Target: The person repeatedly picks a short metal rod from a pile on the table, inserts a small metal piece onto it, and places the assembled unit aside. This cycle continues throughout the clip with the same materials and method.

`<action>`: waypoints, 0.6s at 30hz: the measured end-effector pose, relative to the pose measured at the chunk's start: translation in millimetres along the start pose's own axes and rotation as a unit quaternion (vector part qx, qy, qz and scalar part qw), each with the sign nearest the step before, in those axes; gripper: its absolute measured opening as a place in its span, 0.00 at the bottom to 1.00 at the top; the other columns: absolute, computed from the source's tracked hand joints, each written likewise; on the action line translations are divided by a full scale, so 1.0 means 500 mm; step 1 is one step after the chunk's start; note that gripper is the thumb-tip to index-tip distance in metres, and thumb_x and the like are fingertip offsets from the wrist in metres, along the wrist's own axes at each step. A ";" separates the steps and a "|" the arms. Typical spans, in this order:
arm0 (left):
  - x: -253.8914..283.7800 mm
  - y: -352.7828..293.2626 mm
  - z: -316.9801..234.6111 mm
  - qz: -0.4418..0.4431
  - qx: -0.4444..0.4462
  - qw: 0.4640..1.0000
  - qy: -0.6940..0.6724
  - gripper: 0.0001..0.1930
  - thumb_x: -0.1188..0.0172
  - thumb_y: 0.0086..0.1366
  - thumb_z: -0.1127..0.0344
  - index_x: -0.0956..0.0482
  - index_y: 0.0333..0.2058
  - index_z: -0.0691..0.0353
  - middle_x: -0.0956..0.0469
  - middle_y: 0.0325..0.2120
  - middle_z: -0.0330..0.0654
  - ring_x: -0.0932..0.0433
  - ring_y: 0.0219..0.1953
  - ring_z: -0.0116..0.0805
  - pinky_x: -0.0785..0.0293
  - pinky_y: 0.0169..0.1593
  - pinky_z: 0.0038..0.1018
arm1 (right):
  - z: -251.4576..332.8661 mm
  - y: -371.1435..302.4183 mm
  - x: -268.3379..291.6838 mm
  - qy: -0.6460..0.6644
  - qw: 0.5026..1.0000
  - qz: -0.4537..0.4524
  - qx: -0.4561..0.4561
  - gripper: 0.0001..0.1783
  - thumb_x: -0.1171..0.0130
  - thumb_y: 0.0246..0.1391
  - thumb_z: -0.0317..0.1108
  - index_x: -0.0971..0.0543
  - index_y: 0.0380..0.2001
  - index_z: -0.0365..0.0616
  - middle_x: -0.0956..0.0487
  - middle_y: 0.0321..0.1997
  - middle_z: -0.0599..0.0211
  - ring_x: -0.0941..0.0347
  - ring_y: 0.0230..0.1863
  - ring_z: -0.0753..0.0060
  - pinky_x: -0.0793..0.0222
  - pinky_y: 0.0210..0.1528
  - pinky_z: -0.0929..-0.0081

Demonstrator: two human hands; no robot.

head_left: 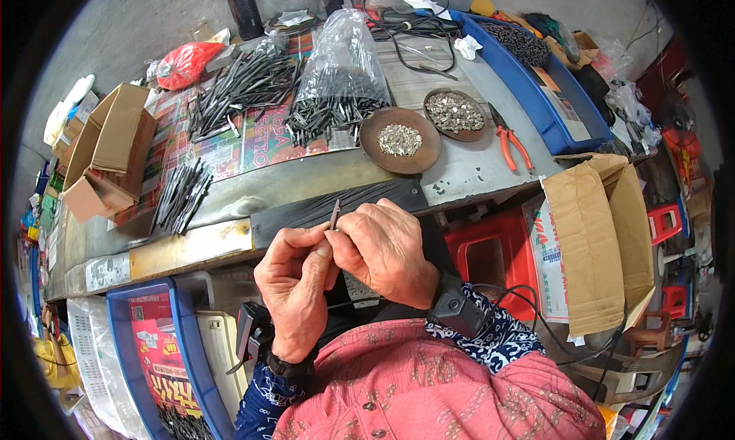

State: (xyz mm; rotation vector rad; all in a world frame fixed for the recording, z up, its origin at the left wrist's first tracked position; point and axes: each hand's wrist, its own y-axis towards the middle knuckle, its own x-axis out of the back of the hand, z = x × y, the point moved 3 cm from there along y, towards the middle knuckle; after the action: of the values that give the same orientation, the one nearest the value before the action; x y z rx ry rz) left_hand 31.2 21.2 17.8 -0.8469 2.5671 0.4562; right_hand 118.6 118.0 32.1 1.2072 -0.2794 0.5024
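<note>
Both my hands meet just in front of the table's near edge. Between their fingertips sticks up a thin, dark, narrow strip (335, 213) with a pointed tip. My left hand (297, 287) is closed, its thumb and fingers pinching around the lower part. My right hand (389, 253) is closed too, its thumb and forefinger pressed against the same strip. The strip's lower end is hidden by the fingers. Beyond the hands, a brown bowl (370, 154) holds small silvery metal pieces (400, 140). A second bowl (468, 136) holds rounder grey metal pieces (455, 111).
Red-handled pliers (511, 145) lie right of the bowls. Black strips (245, 92) are heaped on the table, with more under a clear bag (344, 53) and a small bunch (182, 197) nearer. Cardboard boxes (586, 241) stand at both sides. A blue crate (182, 329) sits below left.
</note>
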 end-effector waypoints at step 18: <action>0.023 -0.001 -0.005 -0.005 0.018 1.000 0.014 0.07 0.44 0.65 0.78 0.23 0.41 0.69 0.24 0.26 0.34 0.34 0.21 0.16 0.40 0.24 0.15 | -0.016 0.020 0.003 0.194 0.949 0.112 -0.223 0.33 0.35 0.55 0.39 0.37 0.59 0.39 0.27 0.25 0.72 0.33 0.24 0.86 0.35 0.28 0.84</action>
State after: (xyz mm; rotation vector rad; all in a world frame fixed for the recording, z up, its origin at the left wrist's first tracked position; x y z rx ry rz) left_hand 22.5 14.2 14.5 -0.8576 2.5871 0.3970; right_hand 114.3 128.7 38.1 0.6186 -0.1784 0.8137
